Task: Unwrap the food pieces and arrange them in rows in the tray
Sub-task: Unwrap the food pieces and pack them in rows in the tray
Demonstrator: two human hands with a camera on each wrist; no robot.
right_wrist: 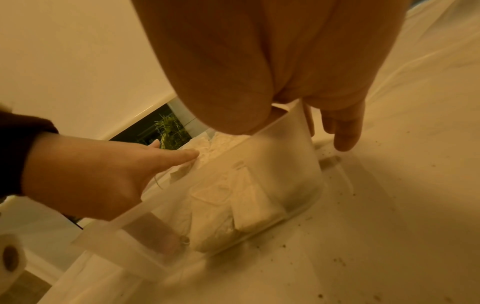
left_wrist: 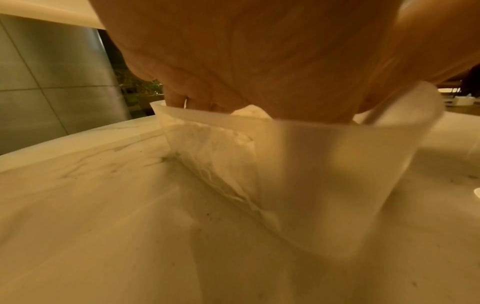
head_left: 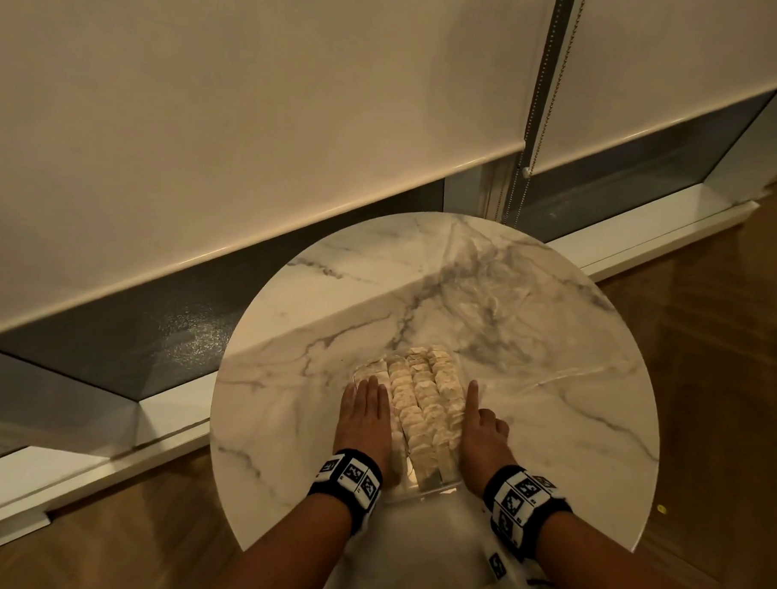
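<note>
A clear plastic tray [head_left: 431,488] sits on the near middle of the round marble table [head_left: 295,432]. Rows of pale food pieces [head_left: 422,395] fill it. My left hand [head_left: 365,411] lies flat with straight fingers over the leftmost row. In the left wrist view the palm [left_wrist: 259,61] covers the tray's rim [left_wrist: 324,164], with the pieces [left_wrist: 213,156] showing through the wall. My right hand [head_left: 479,419] holds the tray's right wall, index finger pointing along it. In the right wrist view the wall [right_wrist: 285,164] passes between my thumb and the outer fingers [right_wrist: 345,131].
Crumpled clear plastic wrap [head_left: 489,290] lies on the table's far right part. Crumbs [right_wrist: 389,205] dot the marble beside the tray. A window with lowered blinds and a white sill [head_left: 174,419] runs behind the table. A paper roll [right_wrist: 10,257] shows low on the left.
</note>
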